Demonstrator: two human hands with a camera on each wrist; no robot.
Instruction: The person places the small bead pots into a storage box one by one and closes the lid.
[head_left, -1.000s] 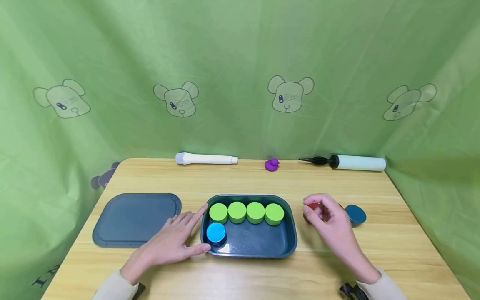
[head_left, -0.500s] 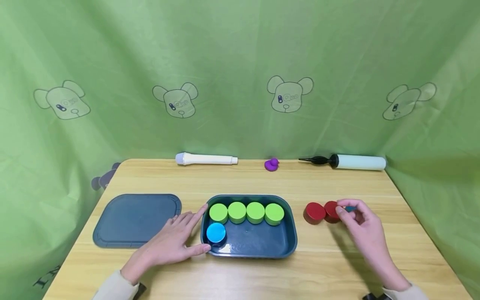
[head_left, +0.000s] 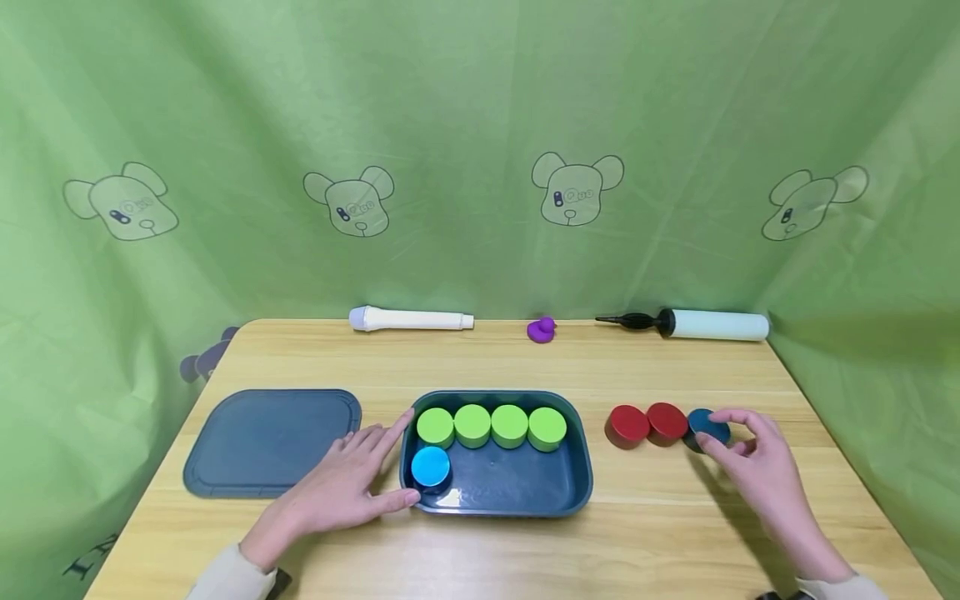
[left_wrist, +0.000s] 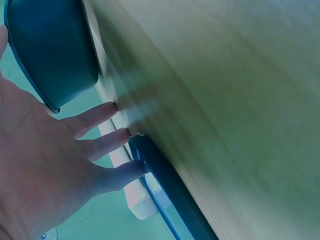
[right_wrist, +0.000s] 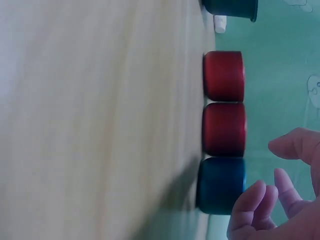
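Note:
In the head view my left hand (head_left: 348, 483) lies at the left end of the dark blue tray (head_left: 510, 504), its thumb and index finger spread along the rim. In the left wrist view, other fingertips of that hand reach down to the table and the lid's edge. Inside the tray stand several lime-green cylinders (head_left: 472, 425) in a row and one light-blue-topped cylinder (head_left: 431, 467). My right hand (head_left: 761, 467) hovers at a dark blue cylinder (head_left: 701, 427), thumb and fingers parted around its top; the right wrist view shows no grip. Two red cylinders (head_left: 627, 425) stand beside it.
A flat dark blue lid (head_left: 273, 442) lies left of the tray. Along the table's back edge lie a white toy microphone (head_left: 412, 319), a purple duck (head_left: 542, 330) and a hand pump (head_left: 716, 324). A green curtain (head_left: 465, 100) hangs behind and at the sides.
My right hand has moved rightward from above the red cylinders to the dark blue one, and both red cylinders are now uncovered. My left hand and the tray have stayed in place.

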